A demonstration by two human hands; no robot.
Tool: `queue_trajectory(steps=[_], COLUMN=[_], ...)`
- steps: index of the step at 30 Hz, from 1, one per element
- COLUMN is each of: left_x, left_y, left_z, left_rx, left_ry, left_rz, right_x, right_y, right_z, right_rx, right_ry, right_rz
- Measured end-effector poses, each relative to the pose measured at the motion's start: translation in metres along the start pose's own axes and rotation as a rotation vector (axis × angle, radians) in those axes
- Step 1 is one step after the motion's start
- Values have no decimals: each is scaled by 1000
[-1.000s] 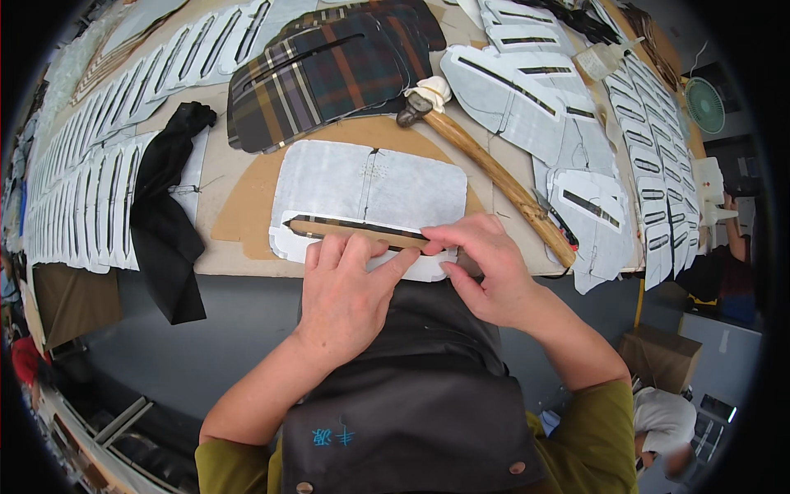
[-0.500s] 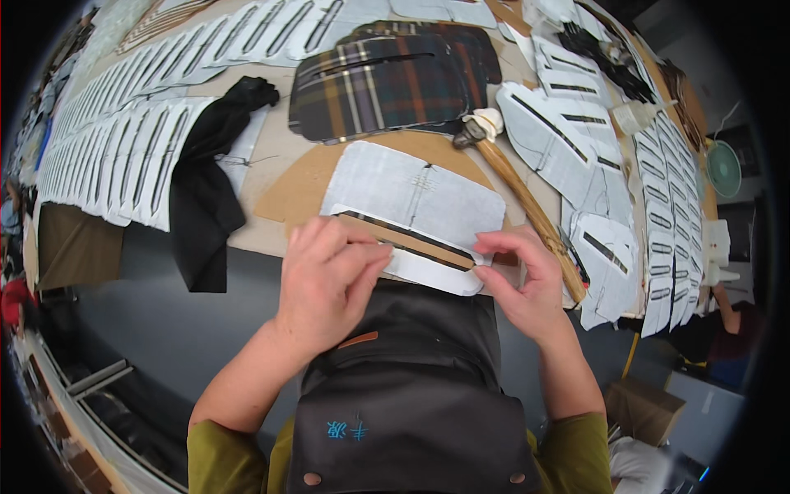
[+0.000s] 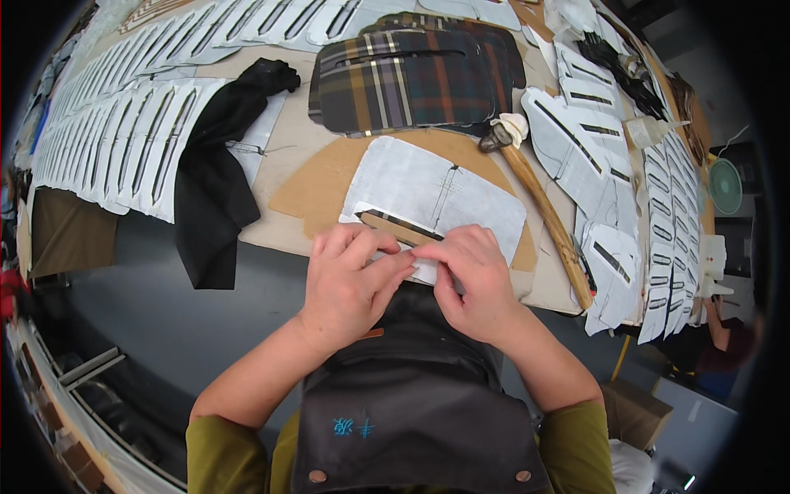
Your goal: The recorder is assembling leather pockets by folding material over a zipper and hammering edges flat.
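A white-backed fabric panel (image 3: 403, 177) lies at the table's near edge, with a long dark-edged slot showing tan beneath. Over the left part of the slot's near edge, the thumb and fingertips of my left hand (image 3: 350, 280) are pinched together on the panel. My right hand (image 3: 476, 284) is beside it, fingers bent on the same edge, the index fingertip almost meeting the left fingertips. The hands cover the slot's right part and most of the panel's near strip. Under the panel lies tan cardboard (image 3: 317, 185).
Plaid fabric pieces (image 3: 403, 86) are stacked beyond the panel. A wooden-handled hammer (image 3: 547, 206) with a wrapped head lies to its right. Black cloth (image 3: 216, 173) hangs over the edge at left. More slotted white panels (image 3: 584, 156) and a plastic bottle (image 3: 650, 132) are at right.
My right hand has moved left from the slot's right end to beside my left hand. The left hand still pinches the near edge. The whole view has shifted slightly.
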State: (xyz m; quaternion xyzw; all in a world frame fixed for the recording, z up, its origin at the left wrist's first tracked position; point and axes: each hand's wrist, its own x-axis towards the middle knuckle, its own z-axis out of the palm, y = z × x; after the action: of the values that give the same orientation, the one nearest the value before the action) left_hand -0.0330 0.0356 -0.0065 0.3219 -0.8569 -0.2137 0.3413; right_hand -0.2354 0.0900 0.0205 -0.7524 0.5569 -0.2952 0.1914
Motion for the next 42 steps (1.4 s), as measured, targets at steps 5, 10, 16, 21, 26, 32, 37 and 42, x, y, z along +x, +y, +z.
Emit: queue_trajectory(steps=[5,10,16,21,26,32,37,42], left_x=[-3,-6,-7,-7,-8,-5,-6,-5], left_y=[-8,-22,-24,-26,-27,-19,-18,-18], left_z=[-5,-26,-28,-28,-27,-29,-28,-24], left_rx=[-100,43,71,57,70,88,143,180], left_ry=[37,102,65,68,77,47,4,16], left_rz=[13,-59,-102,-99,-106,-162,-107,-72], right_x=[-8,2,35,43,39,29,29,24], right_y=[2,-6,-16,-14,-7,-11,-13,-10], right_z=[10,2,14,30,30,27,28,18], right_rx=[223,166,243,240,221,228,139,76], right_ry=[141,30,-39,8,29,106,56,48], right_rz=[100,61,81,69,-60,41,1,-58])
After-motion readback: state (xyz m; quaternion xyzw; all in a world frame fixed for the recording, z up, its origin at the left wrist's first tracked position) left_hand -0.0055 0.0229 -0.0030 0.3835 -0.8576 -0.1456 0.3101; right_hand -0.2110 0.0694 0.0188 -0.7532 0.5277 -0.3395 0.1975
